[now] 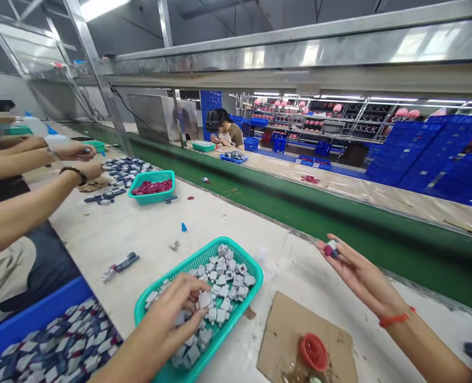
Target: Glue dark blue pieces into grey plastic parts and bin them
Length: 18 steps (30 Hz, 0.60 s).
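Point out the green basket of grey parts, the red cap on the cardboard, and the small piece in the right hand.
Green basket (pixel 247 264): head view, far right rim.
Red cap (pixel 313 352): head view, centre of top.
Small piece (pixel 331 248): head view, its pale face.

- We count two hands of the wearer: the left hand (pixel 176 308) in the lower middle of the frame and the right hand (pixel 353 268) at the right.
- We count four teal baskets: one of grey parts (pixel 255 271) at the bottom centre, one of red parts (pixel 152 199) at centre left, and two small ones further back, at upper left (pixel 96 144) and upper centre (pixel 202 146).
- We see one cardboard sheet (pixel 287 324) at the bottom, bearing one red cap (pixel 313 352).
- We see one blue tray (pixel 32 316) in the lower left corner.
- We count two other people: one at the left edge (pixel 16 213), one across the belt (pixel 226 133).
- The grey parts are too many to count.
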Each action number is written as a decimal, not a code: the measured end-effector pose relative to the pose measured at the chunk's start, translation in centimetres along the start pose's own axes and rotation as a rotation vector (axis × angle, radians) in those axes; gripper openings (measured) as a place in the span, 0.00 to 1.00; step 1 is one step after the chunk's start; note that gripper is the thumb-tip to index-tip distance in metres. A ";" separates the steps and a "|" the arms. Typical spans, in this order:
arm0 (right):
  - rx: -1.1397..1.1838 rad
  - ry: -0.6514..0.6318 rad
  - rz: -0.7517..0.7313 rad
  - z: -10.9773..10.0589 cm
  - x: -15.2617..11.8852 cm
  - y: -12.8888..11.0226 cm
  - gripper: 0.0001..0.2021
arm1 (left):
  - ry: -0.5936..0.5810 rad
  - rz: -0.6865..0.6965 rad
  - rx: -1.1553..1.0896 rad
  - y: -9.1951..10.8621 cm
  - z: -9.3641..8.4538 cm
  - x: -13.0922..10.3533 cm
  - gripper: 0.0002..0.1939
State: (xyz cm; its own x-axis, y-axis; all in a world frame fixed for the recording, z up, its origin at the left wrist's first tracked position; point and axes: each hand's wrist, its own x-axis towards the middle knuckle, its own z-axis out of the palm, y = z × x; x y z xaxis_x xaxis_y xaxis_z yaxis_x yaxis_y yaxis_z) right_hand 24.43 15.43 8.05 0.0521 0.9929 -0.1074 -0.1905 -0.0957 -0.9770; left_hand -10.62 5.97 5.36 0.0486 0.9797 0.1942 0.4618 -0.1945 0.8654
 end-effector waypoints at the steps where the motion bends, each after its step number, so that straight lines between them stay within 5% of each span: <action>1: 0.060 0.038 0.040 -0.5 -2.0 0.4 0.23 | 0.004 -0.091 -0.191 0.7 0.5 -1.0 0.07; 5: 0.132 0.205 0.208 -2.0 -8.6 2.6 0.29 | 0.034 -0.439 -0.992 3.9 3.5 -5.0 0.18; 10: -0.004 0.322 0.222 -2.3 -13.9 5.2 0.31 | -0.016 -0.741 -1.423 5.4 7.1 -8.3 0.18; 14: -0.468 0.401 -0.081 -1.7 -16.2 6.3 0.26 | -0.063 -0.926 -1.527 5.5 8.3 -9.6 0.11; 18: -0.933 0.298 -0.497 -1.4 -17.0 6.7 0.15 | -0.078 -0.858 -1.429 5.5 9.2 -10.7 0.15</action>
State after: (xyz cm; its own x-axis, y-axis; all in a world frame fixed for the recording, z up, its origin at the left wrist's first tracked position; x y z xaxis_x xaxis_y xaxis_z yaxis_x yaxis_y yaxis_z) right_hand 23.62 -2.18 3.10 0.1764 0.8903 0.4197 0.7271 0.1696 -0.6652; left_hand -0.51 -5.12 3.78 0.2876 0.8092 -0.5123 -0.7488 0.5235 0.4066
